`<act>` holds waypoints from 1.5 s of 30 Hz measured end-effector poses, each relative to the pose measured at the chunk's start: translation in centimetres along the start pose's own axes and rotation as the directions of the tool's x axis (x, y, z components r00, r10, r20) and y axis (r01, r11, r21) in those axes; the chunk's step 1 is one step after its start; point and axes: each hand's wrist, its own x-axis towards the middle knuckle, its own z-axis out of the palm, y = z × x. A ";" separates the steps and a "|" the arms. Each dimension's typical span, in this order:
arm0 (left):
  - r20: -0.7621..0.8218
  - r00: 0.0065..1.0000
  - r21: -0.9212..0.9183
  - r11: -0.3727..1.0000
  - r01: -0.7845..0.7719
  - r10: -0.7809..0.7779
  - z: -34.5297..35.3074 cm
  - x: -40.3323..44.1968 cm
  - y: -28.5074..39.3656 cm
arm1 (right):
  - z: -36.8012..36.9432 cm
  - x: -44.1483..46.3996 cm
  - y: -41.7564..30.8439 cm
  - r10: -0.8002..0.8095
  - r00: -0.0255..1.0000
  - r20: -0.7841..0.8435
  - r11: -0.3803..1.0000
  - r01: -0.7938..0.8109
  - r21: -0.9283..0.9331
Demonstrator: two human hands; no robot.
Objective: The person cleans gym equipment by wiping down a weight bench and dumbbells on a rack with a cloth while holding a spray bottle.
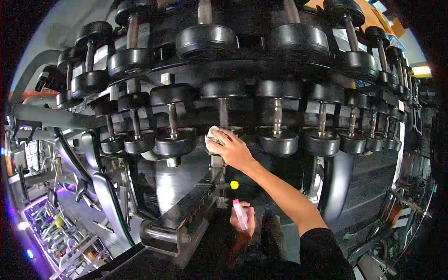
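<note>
My right hand (pixel 228 148) reaches forward and is closed around a bunched white cloth (pixel 212 136). It presses the cloth to the near end of a black dumbbell (pixel 224 89) in the lower row, hiding much of that end. Lower down, close to my body, my left hand (pixel 251 217) grips a spray bottle with a white head and pink nozzle (pixel 240 214). The bottle's lower part is hidden by the hand and by shadow. Beside the cloth, to the right, rests another dumbbell (pixel 277 141) with a metal handle.
An upper row of larger dumbbells (pixel 206 41) runs above the lower one. A round yellow knob (pixel 234 185) sits between my hands, near a bench frame (pixel 161 235). Padded benches (pixel 111 207) stand left; a silvery upright (pixel 337 186) is at the right.
</note>
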 end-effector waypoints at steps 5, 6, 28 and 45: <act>0.004 0.997 -0.083 0.993 0.083 -0.083 -0.2 0.1 0.2 | 0.2 -3.4 1.1 0.041 0.999 -0.034 0.996 -0.039 0.079; 0.009 0.994 -0.070 0.992 0.107 -0.107 -0.2 0.1 0.3 | 0.3 -4.2 1.1 0.073 0.993 -0.088 0.990 -0.062 0.126; -0.018 0.988 -0.011 0.988 0.156 -0.156 -0.2 0.8 -3.0 | -1.7 -12.0 -0.3 0.754 0.489 0.439 -0.188 -0.479 0.858; -0.004 0.996 -0.330 0.940 0.082 -0.088 0.1 -1.1 5.5 | -17.7 -18.7 0.0 0.352 0.772 0.529 -0.835 0.004 0.550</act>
